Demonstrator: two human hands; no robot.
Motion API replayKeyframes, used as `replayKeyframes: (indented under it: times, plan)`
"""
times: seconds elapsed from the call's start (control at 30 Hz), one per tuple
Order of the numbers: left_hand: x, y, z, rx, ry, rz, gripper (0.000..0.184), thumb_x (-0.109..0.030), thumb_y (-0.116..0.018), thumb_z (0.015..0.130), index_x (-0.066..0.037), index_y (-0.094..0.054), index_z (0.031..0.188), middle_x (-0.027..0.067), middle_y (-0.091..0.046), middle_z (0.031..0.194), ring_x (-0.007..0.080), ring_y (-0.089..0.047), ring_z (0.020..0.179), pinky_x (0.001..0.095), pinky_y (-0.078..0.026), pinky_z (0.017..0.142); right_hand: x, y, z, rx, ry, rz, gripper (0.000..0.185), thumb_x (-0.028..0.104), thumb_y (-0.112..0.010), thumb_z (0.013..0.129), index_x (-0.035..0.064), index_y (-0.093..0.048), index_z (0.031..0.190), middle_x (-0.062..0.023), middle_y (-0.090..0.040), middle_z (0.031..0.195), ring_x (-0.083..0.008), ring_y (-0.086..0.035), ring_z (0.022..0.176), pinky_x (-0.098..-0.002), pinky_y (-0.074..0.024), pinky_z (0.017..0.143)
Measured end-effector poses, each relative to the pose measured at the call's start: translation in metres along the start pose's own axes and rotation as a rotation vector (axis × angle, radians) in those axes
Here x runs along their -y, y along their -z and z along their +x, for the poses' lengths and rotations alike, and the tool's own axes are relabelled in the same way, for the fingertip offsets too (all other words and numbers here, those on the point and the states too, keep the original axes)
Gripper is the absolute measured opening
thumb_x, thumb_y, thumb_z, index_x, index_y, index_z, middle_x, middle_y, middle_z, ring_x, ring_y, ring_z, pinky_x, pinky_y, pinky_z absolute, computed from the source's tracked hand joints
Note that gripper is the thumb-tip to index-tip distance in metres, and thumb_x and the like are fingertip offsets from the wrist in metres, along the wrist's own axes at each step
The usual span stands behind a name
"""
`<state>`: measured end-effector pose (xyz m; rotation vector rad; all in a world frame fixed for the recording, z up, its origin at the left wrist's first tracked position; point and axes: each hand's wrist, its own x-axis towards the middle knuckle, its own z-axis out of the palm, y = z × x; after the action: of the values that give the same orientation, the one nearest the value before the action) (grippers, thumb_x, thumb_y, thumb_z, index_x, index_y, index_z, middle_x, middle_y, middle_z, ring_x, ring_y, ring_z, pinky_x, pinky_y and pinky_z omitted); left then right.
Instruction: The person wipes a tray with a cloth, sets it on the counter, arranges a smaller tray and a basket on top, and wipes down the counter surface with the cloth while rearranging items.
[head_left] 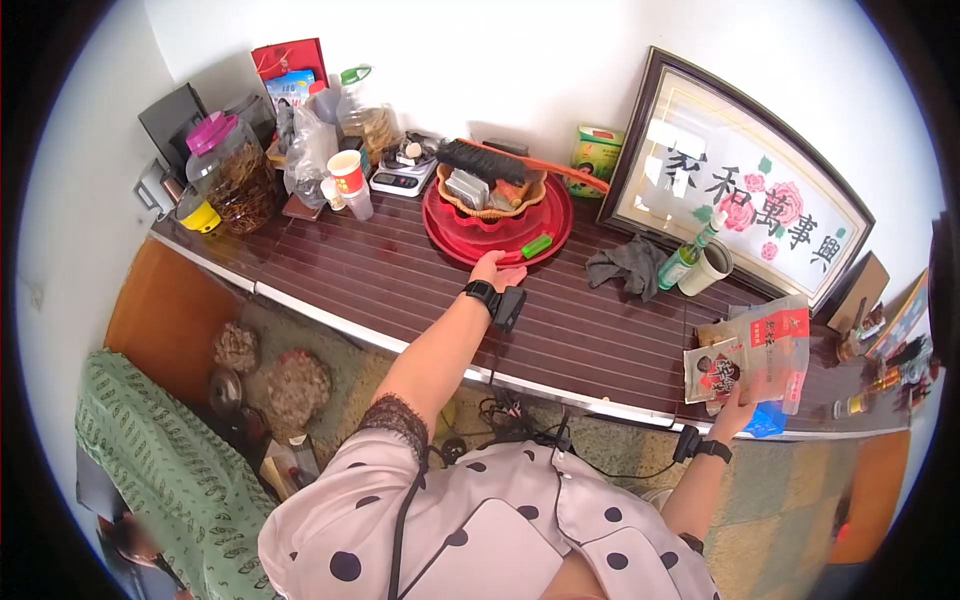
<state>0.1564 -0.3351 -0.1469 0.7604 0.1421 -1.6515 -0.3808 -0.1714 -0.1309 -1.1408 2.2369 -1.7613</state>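
Note:
My left hand (497,272) is at the front rim of a round red tray (440,236), its fingers stretched out and apart. A wavy-edged basket (497,212) sits on the tray, holding a grey packet and other small items. Across the basket lies a black-bristled brush (482,160) with an orange handle. A bright green object (537,246) rests on the tray near my left hand. At the right, my right hand (735,412) grips the lower part of a red and grey food packet (775,350). Some of its fingers are hidden.
Beside the tray stand a kitchen scale (398,182), paper cup (347,173) and large jar (235,180). A framed calligraphy picture (740,190) leans on the wall behind a grey cloth (627,268), green bottle (680,268) and cup (706,268). Cables (515,415) hang below the table edge.

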Motion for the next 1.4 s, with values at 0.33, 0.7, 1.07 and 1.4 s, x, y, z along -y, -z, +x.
replayKeyframes:
  times: [0.33, 0.7, 1.07, 1.4]
  plan:
    - [-0.016, 0.018, 0.013, 0.072, 0.197, 0.035, 0.053, -0.021, -0.056, 0.086, 0.017, -0.038, 0.12, 0.0341, -0.05, 0.12, 0.0399, -0.056, 0.11, 0.0457, -0.047, 0.097, -0.019, -0.007, 0.004, 0.127, -0.01, 0.235, 0.045, 0.007, -0.062, 0.089, -0.0036, -0.048, 0.13, -0.014, -0.057, 0.126, -0.0196, -0.057, 0.103, -0.0338, -0.0459, 0.089]
    - [0.004, 0.017, -0.104, 0.296, 0.123, 0.326, 0.067, -0.015, -0.051, 0.093, 0.009, -0.012, 0.142, 0.0321, -0.035, 0.138, 0.0409, -0.039, 0.129, 0.0464, -0.036, 0.109, 0.026, -0.002, -0.002, 0.052, 0.113, 0.125, 0.036, 0.006, -0.056, 0.089, 0.0048, -0.058, 0.125, -0.0103, -0.063, 0.122, -0.0155, -0.058, 0.11, -0.028, -0.0427, 0.093]
    - [0.041, -0.017, -0.192, 0.486, -0.202, 1.033, 0.067, -0.007, -0.06, 0.089, -0.003, -0.024, 0.145, 0.022, -0.039, 0.14, 0.0311, -0.044, 0.127, 0.04, -0.042, 0.102, 0.158, 0.001, -0.037, 0.48, 0.05, 0.274, 0.026, 0.01, -0.059, 0.091, 0.013, -0.063, 0.116, -0.0011, -0.06, 0.075, -0.0076, -0.052, 0.062, -0.0244, -0.044, 0.054]
    - [0.082, -0.032, -0.192, 0.549, -0.57, 1.065, 0.071, -0.004, -0.076, 0.074, -0.002, -0.036, 0.132, 0.0117, -0.049, 0.13, 0.0224, -0.05, 0.117, 0.0368, -0.041, 0.098, 0.22, -0.045, -0.102, 1.069, 0.189, 0.516, 0.027, 0.008, -0.056, 0.091, 0.0123, -0.063, 0.117, -0.0069, -0.065, 0.09, -0.0118, -0.056, 0.076, -0.0263, -0.0472, 0.072]
